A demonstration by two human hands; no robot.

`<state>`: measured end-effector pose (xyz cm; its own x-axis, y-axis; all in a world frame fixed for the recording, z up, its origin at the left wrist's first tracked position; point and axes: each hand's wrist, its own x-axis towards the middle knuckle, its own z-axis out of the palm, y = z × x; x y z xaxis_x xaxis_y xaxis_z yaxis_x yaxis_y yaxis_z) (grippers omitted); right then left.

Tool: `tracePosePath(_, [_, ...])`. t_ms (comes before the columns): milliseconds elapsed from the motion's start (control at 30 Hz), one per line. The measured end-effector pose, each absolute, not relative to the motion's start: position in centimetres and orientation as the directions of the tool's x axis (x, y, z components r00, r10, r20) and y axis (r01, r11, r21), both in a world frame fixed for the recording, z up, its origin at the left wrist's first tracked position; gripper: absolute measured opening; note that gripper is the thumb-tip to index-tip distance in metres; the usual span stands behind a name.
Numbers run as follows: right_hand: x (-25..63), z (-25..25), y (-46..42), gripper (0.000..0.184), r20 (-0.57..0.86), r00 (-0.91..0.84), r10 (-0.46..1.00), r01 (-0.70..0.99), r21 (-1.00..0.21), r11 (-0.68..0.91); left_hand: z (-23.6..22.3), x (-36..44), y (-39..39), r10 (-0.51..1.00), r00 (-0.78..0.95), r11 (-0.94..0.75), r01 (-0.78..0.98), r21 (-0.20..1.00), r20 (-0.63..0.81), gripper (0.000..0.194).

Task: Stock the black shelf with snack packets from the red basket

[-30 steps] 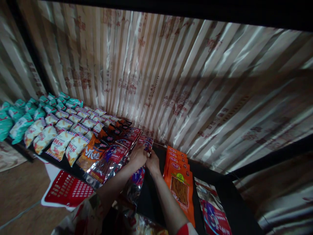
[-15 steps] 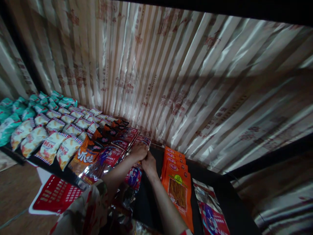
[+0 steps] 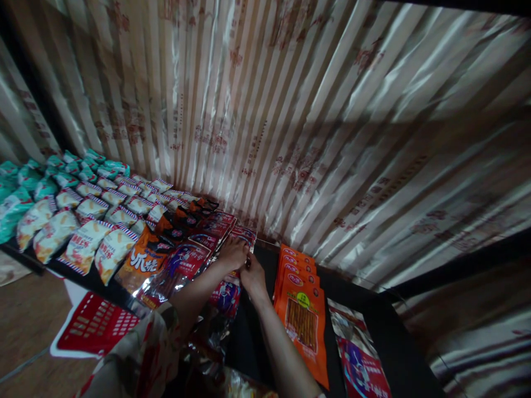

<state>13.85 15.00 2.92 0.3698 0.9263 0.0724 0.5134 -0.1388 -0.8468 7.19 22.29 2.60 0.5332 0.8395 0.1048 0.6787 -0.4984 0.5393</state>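
My left hand [image 3: 233,254] lies over a row of overlapping red snack packets [image 3: 245,235], its fingers stretched across the top one. Close beside it, my right hand [image 3: 254,275] has its fingers curled at the right edge of the same packets. The fingertips of both hands nearly meet, and part of the packet under them is hidden. Below the hands, the lower end of a packet with a blue and red print [image 3: 226,297] shows. To the left lies another row of dark red packets [image 3: 193,260] with shiny clear parts.
Orange snack packets [image 3: 305,320] overlap in a row to the right on the black shelf [image 3: 253,342]. Farther right lies a single red and purple packet [image 3: 360,362]. White chip bags [image 3: 83,246], brown-orange bags [image 3: 145,260] and green bags [image 3: 16,207] fill the left. Below is a red basket [image 3: 93,326].
Both hands stay at the same packets; the left hand's fingers have shifted slightly and the right fingers curl more at the edge. The view has tilted a little.
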Motion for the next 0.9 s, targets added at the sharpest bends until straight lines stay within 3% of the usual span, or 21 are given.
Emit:
tracePosePath(233, [13.9, 2.8, 14.5, 0.039, 0.096, 0.398, 0.913, 0.561, -0.812, -0.159, 2.0, 6.9, 21.7, 0.882, 0.466, -0.418, 0.7, 0.579, 0.073, 0.038])
tracePosePath(400, [14.0, 2.7, 14.0, 0.034, 0.112, 0.413, 0.904, 0.63, -0.752, -0.195, 2.5, 6.8, 21.2, 0.899, 0.438, -0.369, 0.746, 0.554, 0.008, 0.043])
tracePosePath(667, [14.0, 3.1, 13.0, 0.032, 0.112, 0.47, 0.876, 0.703, -0.647, -0.294, 2.6, 6.9, 20.5, 0.913, 0.408, -0.359, 0.775, 0.52, 0.022, 0.045])
tracePosePath(900, [14.5, 2.4, 14.2, 0.045, 0.196, 0.484, 0.853, 0.687, -0.689, -0.231, 1.9, 6.8, 20.1, 0.9, 0.433, -0.398, 0.767, 0.504, 0.053, 0.046])
